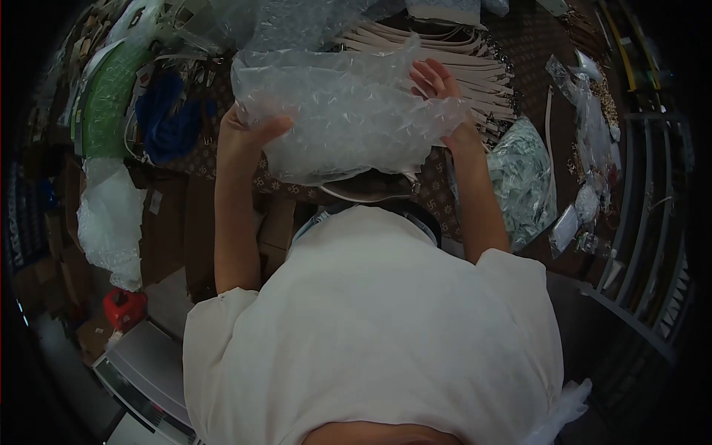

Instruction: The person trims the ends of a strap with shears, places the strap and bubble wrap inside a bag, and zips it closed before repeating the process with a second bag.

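Observation:
A clear sheet or bag of bubble wrap (348, 122) is held up in front of my chest, over the table edge. My left hand (248, 137) grips its left end, thumb on the near face and fingers hidden behind. At the right end, my right hand (445, 93) touches the wrap with its fingers stretched and apart. A flap of plastic covers part of that palm, and the thumb is hidden. Below the wrap shows the curved edge of a bag-like item with a zipper (363, 194). Pale straps (475, 78) lie in a row behind my right hand.
A bag of pale green pieces (523, 178) sits right of my right arm. Small plastic packets (586, 200) and a metal rack (645, 222) are farther right. On the left are blue cloth (163, 122), a green wrapped item (111, 104) and a red container (124, 308).

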A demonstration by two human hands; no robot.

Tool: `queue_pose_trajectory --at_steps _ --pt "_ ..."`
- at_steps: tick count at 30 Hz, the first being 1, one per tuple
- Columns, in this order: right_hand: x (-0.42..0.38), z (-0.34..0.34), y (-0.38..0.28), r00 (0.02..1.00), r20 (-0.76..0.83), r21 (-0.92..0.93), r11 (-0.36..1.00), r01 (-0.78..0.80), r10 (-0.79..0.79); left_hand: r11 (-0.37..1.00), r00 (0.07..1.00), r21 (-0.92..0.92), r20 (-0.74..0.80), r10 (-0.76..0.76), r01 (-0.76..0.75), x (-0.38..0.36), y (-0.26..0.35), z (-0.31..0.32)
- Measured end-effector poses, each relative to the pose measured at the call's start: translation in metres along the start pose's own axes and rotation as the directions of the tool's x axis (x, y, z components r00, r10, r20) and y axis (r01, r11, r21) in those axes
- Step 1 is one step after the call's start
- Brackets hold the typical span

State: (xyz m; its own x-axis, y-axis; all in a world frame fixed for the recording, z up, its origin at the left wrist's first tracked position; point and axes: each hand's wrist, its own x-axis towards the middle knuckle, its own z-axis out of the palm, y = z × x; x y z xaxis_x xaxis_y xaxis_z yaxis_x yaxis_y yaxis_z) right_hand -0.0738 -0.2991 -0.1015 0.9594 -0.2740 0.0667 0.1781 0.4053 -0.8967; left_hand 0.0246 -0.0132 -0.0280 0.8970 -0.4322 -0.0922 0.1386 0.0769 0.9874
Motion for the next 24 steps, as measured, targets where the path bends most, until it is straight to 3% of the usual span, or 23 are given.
queue_pose_trajectory --at_steps 1,3,7,9,10,11,12,13,14,15,16,17,18,20,22,23,24 --pt "0.002 0.002 0.002 1.0 -0.001 -0.001 1.0 0.002 -0.002 0.998 0.999 -0.057 0.037 -0.009 0.011 0.0 0.001 -0.001" --pt "0.009 0.003 0.01 0.925 0.37 0.397 0.915 -0.07 -0.089 0.999 0.999 -0.045 0.044 -0.026 0.028 0.002 0.001 -0.006" --pt "0.015 -0.003 0.021 0.882 0.47 0.337 0.927 -0.165 -0.014 0.998 1.0 -0.055 0.005 -0.027 0.028 0.005 0.001 -0.016" --pt "0.005 -0.001 0.012 0.927 0.303 0.015 0.971 -0.238 0.222 0.997 0.998 -0.071 -0.043 -0.039 0.036 0.006 0.001 -0.019" --pt "0.002 0.004 0.01 0.925 0.305 0.015 0.97 -0.244 0.228 0.995 0.995 -0.089 -0.084 -0.054 0.047 0.006 0.0 -0.02" --pt "0.0 0.01 0.008 0.921 0.362 0.15 0.966 -0.21 0.144 0.995 0.994 -0.09 -0.089 -0.057 0.049 0.007 -0.002 -0.02" --pt "-0.002 0.014 0.006 0.913 0.405 0.285 0.941 -0.181 0.053 1.0 0.981 0.016 -0.193 -0.007 0.01 0.008 -0.005 -0.019" --pt "-0.005 0.017 0.004 0.911 0.407 0.284 0.94 -0.187 0.058 0.992 0.956 0.126 -0.287 0.054 -0.018 0.008 -0.006 -0.017" --pt "-0.006 0.019 0.002 0.937 0.348 0.19 0.98 -0.062 -0.009 0.992 0.955 0.125 -0.292 0.05 -0.014 0.008 -0.008 -0.015" --pt "-0.009 0.021 -0.001 0.952 0.295 0.085 0.995 0.06 -0.083 0.986 0.943 0.13 -0.302 0.139 -0.104 0.007 -0.01 -0.01" --pt "-0.014 0.028 -0.007 0.953 0.294 0.085 0.995 0.052 -0.075 0.972 0.924 0.136 -0.309 0.223 -0.19 0.005 -0.013 -0.005" --pt "-0.02 0.039 -0.016 0.99 0.137 -0.246 0.969 -0.01 0.045 0.975 0.926 0.133 -0.311 0.214 -0.18 0.001 -0.012 0.004" --pt "-0.028 0.048 -0.025 0.993 -0.053 -0.537 0.835 -0.12 0.109 0.961 0.922 0.222 -0.313 0.228 -0.162 -0.007 -0.006 0.016" --pt "-0.051 0.059 -0.045 0.984 -0.038 -0.494 0.853 -0.168 0.172 0.94 0.918 0.309 -0.313 0.242 -0.143 -0.027 -0.007 0.038" --pt "-0.075 0.062 -0.052 0.974 -0.015 -0.453 0.867 -0.209 0.227 0.935 0.931 0.053 -0.084 0.354 -0.351 -0.051 -0.019 0.051" --pt "-0.091 0.058 -0.047 0.963 0.046 -0.226 0.941 -0.25 0.267 0.936 0.932 0.052 -0.084 0.352 -0.349 -0.058 -0.028 0.046" --pt "-0.1 0.052 -0.04 0.95 0.114 0.011 0.956 -0.294 0.291 0.859 0.891 0.26 0.241 0.384 -0.44 -0.064 -0.038 0.036"
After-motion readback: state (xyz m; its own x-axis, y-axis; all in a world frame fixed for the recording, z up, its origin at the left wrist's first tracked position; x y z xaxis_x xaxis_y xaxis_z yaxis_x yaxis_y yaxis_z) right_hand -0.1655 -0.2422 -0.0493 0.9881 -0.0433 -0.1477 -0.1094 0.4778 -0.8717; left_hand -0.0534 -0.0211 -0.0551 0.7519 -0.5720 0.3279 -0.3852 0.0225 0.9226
